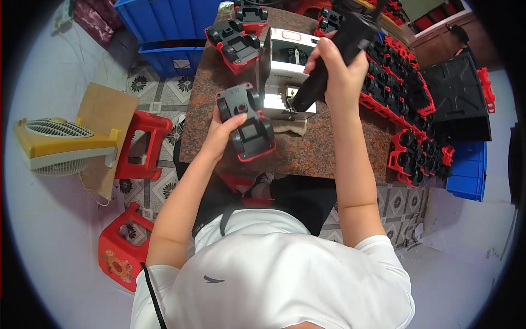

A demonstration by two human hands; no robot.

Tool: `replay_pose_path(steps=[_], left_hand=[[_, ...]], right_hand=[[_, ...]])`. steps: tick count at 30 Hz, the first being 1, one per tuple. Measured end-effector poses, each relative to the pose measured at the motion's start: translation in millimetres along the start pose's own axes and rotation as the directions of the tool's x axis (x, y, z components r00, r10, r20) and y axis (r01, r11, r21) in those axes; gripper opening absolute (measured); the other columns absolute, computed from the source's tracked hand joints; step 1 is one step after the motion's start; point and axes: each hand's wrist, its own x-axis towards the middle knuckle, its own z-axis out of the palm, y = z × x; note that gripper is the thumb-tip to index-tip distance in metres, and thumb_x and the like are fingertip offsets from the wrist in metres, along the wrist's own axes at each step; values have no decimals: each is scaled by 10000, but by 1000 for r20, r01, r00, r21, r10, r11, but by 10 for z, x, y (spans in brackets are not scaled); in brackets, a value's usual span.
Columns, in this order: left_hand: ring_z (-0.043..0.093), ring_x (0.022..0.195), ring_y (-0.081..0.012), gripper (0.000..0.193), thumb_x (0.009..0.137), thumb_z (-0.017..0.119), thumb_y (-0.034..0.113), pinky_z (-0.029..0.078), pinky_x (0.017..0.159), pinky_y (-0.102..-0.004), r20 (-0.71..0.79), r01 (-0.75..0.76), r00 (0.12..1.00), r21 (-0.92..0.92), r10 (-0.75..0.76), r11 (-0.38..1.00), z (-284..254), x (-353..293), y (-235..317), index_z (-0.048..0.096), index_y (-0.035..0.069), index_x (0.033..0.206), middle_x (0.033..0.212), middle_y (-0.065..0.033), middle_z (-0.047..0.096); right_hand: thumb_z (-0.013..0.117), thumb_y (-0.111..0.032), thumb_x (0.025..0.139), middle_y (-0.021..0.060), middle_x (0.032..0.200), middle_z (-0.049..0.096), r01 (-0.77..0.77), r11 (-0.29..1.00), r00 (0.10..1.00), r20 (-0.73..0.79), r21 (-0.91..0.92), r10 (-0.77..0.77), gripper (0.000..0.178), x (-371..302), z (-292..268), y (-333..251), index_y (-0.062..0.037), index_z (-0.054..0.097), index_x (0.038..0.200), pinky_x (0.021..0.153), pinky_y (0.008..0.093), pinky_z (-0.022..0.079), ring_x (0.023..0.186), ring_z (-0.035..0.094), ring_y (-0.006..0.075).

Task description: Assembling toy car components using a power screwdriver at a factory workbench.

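My left hand (220,136) is closed round a toy car body (255,143) with a grey underside, red edges and black wheels. It is tilted upside down over the table's near side, thumb across the underside. My right hand (343,74) grips a black electric screwdriver (313,93) that slants down to the left. Its tip is at the front of a metal box-shaped screw feeder (287,73); whether a screw sits on the tip is too small to tell. Past the feeder's left side, more upturned car bodies (234,45) lie on the table.
The speckled stone table (309,148) has rows of red and black car parts (392,88) along its right. Blue crates (164,22) stand at the far left. Red stools (143,143), a cardboard sheet (107,107) and a yellow fan (66,143) are to my left; a blue bin (471,170) is at right.
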Motion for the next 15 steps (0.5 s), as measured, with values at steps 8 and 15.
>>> replay_pose_path(steps=[8, 15], left_hand=[[501, 1071, -183, 598, 732, 691, 152, 369, 964, -326, -31, 4, 1000, -56, -6, 998, 61, -119, 49, 403, 51, 1246, 1146, -81, 522], [505, 1079, -178, 597, 725, 697, 121, 367, 969, -321, 4, 12, 1000, -83, -11, 996, 21, -90, 12, 408, 56, 1243, 1140, -67, 534]], right_hand=[[594, -35, 832, 100, 733, 585, 378, 915, 924, 1, 142, -382, 240, -110, 477, 157, 10, 451, 1020, 595, 301, 508, 600, 587, 167], [624, 13, 807, 83, 744, 593, 318, 943, 944, 57, 101, -325, 257, -90, 610, 306, 0, 456, 1001, 580, 268, 497, 597, 584, 135]])
